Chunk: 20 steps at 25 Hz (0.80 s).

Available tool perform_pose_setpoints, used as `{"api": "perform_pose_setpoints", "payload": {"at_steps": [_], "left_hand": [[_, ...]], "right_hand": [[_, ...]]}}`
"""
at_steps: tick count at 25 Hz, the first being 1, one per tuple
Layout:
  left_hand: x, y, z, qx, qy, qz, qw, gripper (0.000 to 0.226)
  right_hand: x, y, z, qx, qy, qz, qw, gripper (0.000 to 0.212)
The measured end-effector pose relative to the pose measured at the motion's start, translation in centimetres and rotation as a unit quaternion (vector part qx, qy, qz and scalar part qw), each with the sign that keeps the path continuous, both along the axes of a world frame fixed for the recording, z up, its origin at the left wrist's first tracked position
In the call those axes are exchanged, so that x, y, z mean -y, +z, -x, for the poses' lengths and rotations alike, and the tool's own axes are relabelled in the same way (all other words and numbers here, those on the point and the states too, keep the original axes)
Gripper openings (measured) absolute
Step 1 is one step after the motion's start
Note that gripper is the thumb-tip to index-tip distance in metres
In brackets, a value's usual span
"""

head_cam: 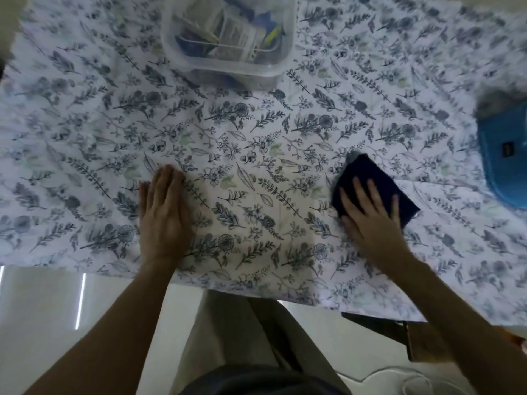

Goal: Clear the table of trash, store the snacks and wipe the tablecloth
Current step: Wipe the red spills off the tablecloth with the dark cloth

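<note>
A white tablecloth (256,143) printed with grey-blue leaves and flowers covers the table. My left hand (164,218) lies flat on it near the front edge, fingers together, holding nothing. My right hand (370,220) presses flat on a folded dark navy cloth (362,172) at the right, fingers spread over it. A clear plastic container (228,67) stands at the far middle with several snack packets (233,32) inside.
A blue lid (502,161) lies at the right edge of the table. The tablecloth's front edge hangs just above my legs. A dark object (379,329) shows under the table's front right corner. The floor below is pale and glossy.
</note>
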State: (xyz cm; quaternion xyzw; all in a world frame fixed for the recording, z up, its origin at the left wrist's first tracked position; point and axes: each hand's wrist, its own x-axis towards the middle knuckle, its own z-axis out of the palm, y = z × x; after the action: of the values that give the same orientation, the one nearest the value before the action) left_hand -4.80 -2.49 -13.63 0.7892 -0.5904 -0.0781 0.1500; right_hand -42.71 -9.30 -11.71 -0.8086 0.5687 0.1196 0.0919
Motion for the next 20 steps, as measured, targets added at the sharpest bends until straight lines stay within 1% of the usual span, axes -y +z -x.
{"api": "perform_pose_setpoints", "payload": {"at_steps": [2,3,6,8,9,11,13,15,16,18,20], "left_hand": [[0.0,0.1,0.1,-0.002,0.002,0.000,1.000,0.048],[-0.1,0.1,0.1,-0.001,0.001,0.002,1.000,0.048],[0.0,0.0,-0.1,-0.003,-0.002,0.011,1.000,0.046],[0.1,-0.1,-0.2,-0.021,0.005,0.018,1.000,0.047],[0.2,-0.1,-0.3,-0.028,0.008,0.022,0.999,0.048],[0.1,-0.1,-0.3,-0.030,0.007,0.031,0.999,0.049],[0.0,-0.2,-0.2,-0.024,0.005,0.031,0.999,0.047],[0.0,-0.2,-0.2,-0.020,0.007,0.025,0.999,0.048],[0.0,-0.2,-0.2,-0.020,0.008,0.023,1.000,0.048],[0.0,-0.2,-0.2,-0.018,0.009,0.018,1.000,0.048],[0.1,-0.2,-0.1,-0.016,0.008,0.018,1.000,0.048]], "right_hand": [[2.3,-0.5,-6.0,0.019,-0.046,0.022,0.999,0.055],[2.6,-0.5,-9.6,0.036,-0.031,0.019,0.999,0.055],[-0.8,-0.7,-19.8,0.095,0.106,-0.006,0.990,0.052],[-5.0,-0.7,-23.3,0.131,0.163,0.000,0.978,0.052],[-6.7,-0.6,-23.3,0.148,0.177,0.000,0.973,0.052],[-8.8,-0.8,-19.7,0.146,0.220,-0.010,0.964,0.053],[-9.0,-0.9,-13.2,0.116,0.254,-0.008,0.960,0.056],[-6.9,-1.0,-6.7,0.067,0.248,0.024,0.966,0.061],[-5.0,-1.1,-3.8,0.042,0.224,0.027,0.973,0.058],[-0.3,-0.8,-0.8,0.005,0.137,0.024,0.990,0.051],[4.2,-0.8,-2.0,0.013,0.029,0.032,0.999,0.057]]}}
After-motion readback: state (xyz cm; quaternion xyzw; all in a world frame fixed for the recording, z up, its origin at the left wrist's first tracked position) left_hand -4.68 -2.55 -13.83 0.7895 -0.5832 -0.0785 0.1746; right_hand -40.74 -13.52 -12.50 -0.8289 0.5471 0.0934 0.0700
